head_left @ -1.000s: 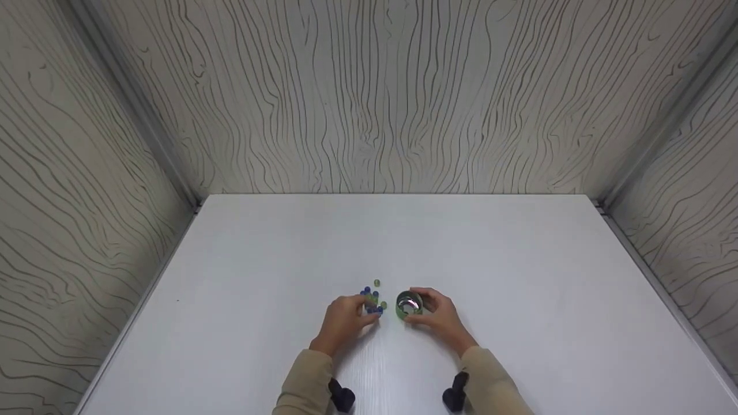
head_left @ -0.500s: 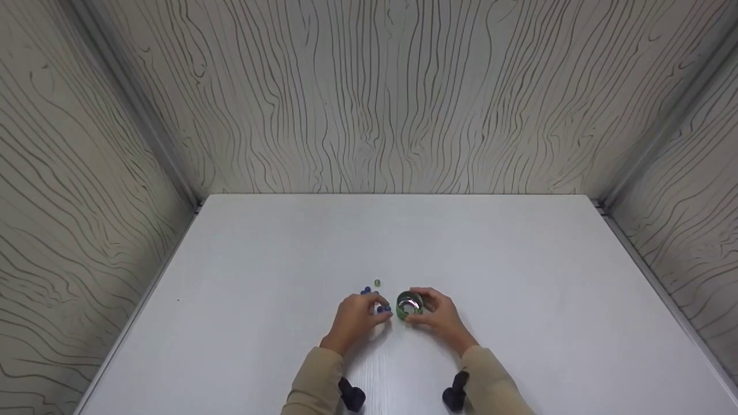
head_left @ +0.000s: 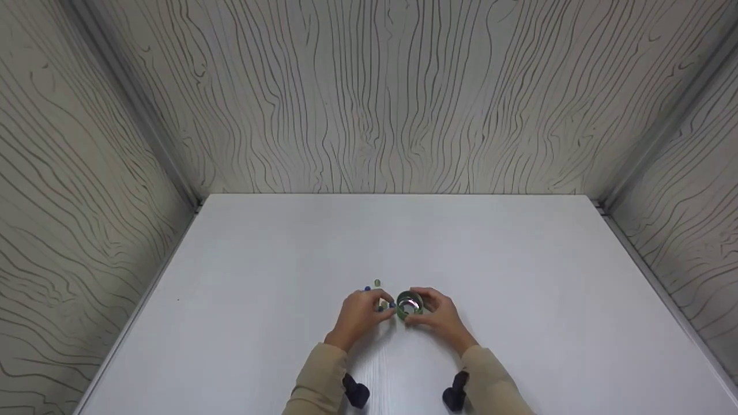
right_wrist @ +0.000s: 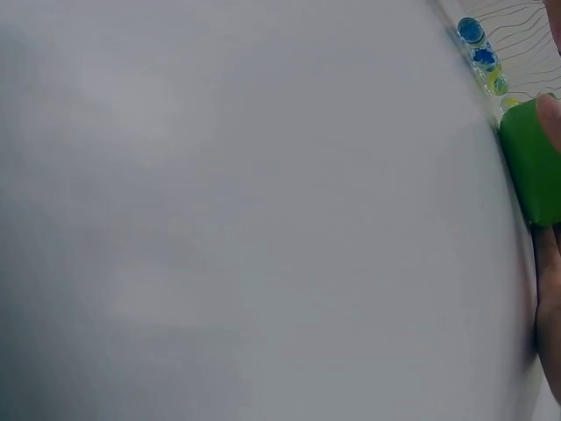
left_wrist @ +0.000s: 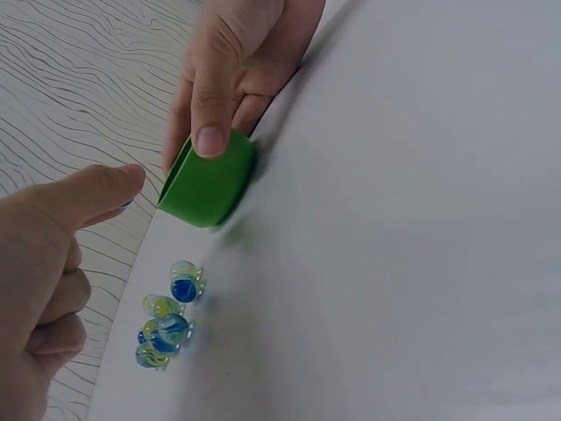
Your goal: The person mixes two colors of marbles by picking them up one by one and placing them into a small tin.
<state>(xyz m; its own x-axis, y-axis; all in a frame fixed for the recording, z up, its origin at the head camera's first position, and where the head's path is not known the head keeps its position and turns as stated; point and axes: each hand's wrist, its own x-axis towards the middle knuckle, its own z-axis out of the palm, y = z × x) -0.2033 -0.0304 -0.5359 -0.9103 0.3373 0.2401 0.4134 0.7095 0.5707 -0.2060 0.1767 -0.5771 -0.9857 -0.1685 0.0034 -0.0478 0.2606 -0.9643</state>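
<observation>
My left hand (head_left: 358,316) pinches a blue marble (head_left: 392,305) between thumb and fingers, right beside the rim of a small green cup (left_wrist: 209,186). Only a sliver of that marble shows below the thumb in the left wrist view. On the cup's other side, my right hand (head_left: 441,318) grips its wall, the thumb on the near side. The cup stands upright on the table, its inside shiny in the head view. Several blue and yellow-green glass marbles (left_wrist: 173,329) lie grouped on the table beneath my left hand, which partly covers them in the head view.
A lone greenish marble (head_left: 377,283) lies behind the group. The white table (head_left: 259,259) is bounded by wood-patterned panels (head_left: 369,98) at the back and both sides. Dark wrist mounts (head_left: 356,393) stick out below each sleeve.
My left hand has moved right from the marble group toward the cup and now holds a blue marble at the rim. My right hand and the cup have stayed put.
</observation>
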